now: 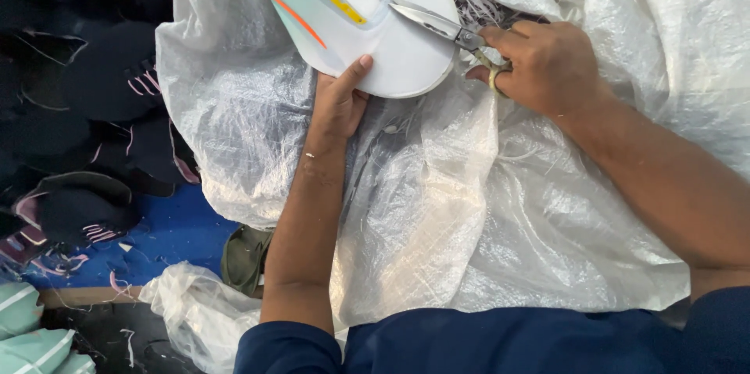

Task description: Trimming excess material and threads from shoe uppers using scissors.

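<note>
Shoe upper point(367, 22): white-mint, on plastic sheet point(437, 202), top centre. Left hand point(337, 100): pinching lower edge. Right hand point(547, 65): clenched on scissors point(437, 24), blades at lace slot. Step: trimming, likely. Next: steady piece, short careful snips.

White and mint shoe upper point(367, 22) with orange and yellow trim on whitish woven sheet point(469, 210).
</note>
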